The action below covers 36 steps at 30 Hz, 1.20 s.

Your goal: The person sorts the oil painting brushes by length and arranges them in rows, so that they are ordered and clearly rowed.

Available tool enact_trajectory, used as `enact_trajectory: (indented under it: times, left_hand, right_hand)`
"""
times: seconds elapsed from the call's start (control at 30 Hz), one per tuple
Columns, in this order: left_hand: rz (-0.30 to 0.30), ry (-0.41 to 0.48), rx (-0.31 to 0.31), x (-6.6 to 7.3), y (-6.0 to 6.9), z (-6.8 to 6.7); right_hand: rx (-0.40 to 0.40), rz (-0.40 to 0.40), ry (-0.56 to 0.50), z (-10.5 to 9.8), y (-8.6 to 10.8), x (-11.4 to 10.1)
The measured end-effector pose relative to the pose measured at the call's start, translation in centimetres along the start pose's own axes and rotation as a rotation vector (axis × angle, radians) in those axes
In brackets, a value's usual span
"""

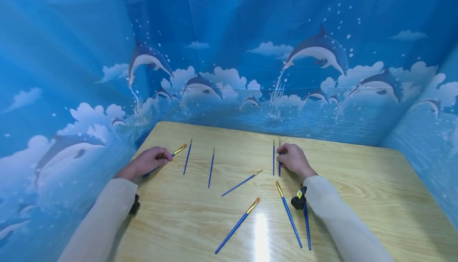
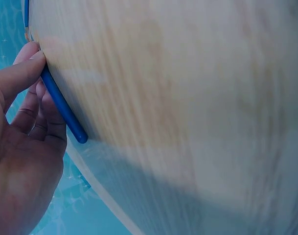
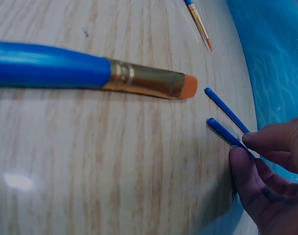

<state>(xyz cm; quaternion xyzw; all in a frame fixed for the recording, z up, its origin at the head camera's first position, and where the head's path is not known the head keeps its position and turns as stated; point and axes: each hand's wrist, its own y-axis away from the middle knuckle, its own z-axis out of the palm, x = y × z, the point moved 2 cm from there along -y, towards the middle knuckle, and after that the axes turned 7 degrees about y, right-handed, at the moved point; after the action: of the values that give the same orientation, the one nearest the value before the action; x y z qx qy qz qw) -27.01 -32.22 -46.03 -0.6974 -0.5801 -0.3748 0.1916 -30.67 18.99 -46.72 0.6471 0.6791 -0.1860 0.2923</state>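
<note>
At the table's far left, my left hand (image 1: pixel 154 162) pinches a blue-handled paintbrush (image 1: pixel 179 150) with a gold ferrule and a flat orange tip. In the left wrist view, thumb and fingers hold its blue handle (image 2: pixel 65 108), whose end lies close to the tabletop. My right hand (image 1: pixel 294 159) grips a thin blue paintbrush (image 3: pixel 222 131) between thumb and fingers, low at the table. Just left of it, roughly parallel, lies another thin paintbrush (image 1: pixel 273 158). Two more thin paintbrushes, one (image 1: pixel 187 157) nearer the left hand and one (image 1: pixel 211 168) beside it, point away from me.
A thin paintbrush (image 1: pixel 241 183) lies slanted mid-table. Nearer me are larger flat paintbrushes: one slanted (image 1: pixel 237 226), one (image 1: pixel 289 215) leaning left, and one (image 1: pixel 307 226) partly under the right wrist camera. A dolphin-print curtain (image 1: pixel 229 55) borders the wooden table (image 1: pixel 171 222).
</note>
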Motion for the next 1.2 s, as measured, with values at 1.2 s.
enact_trajectory:
  times: [1.2]
  left_hand:
    - [0.004,0.008,-0.007,0.05,0.01,0.03]
  right_hand:
    - [0.001,0.028,0.012,0.15,0.14,-0.09]
